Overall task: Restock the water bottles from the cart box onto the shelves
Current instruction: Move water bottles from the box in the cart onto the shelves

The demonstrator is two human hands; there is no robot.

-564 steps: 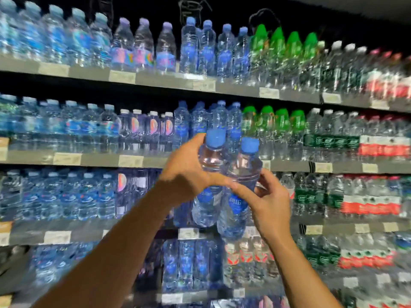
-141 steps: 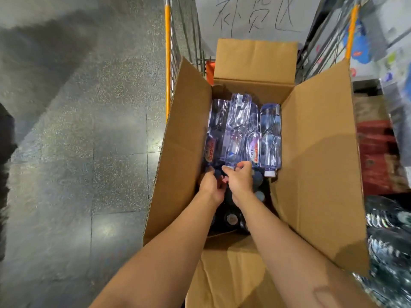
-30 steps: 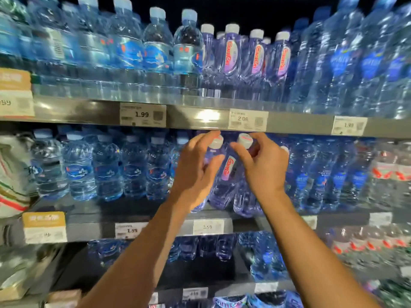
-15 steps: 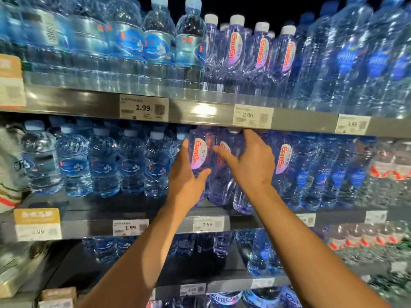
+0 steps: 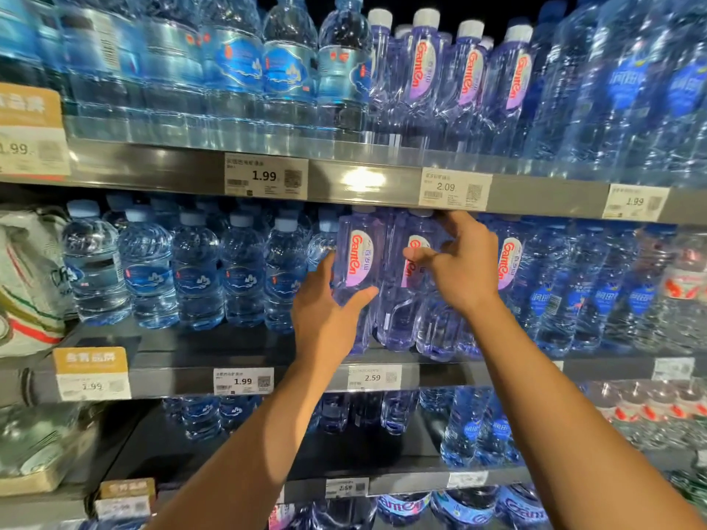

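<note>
Two purple-tinted Ganten water bottles stand side by side on the middle shelf (image 5: 183,353), under the 2.09 price tag. My left hand (image 5: 325,315) wraps the lower body of the left Ganten bottle (image 5: 359,254), thumb across its front. My right hand (image 5: 463,269) holds the upper part of the right Ganten bottle (image 5: 401,311), thumb pointing left over its label, fingers up near the cap. Another Ganten bottle (image 5: 510,258) stands just right of my right hand. The cart box is out of view.
Blue-label bottles (image 5: 199,269) fill the middle shelf to the left, taller blue bottles (image 5: 597,292) to the right. The upper shelf edge (image 5: 363,181) sits just above the caps. A white bag (image 5: 30,285) hangs at far left. More bottles stand on the shelves below.
The two Ganten bottles went from tilted in front of the shelf to upright on the middle shelf. Both hands followed them inward and stay on them.
</note>
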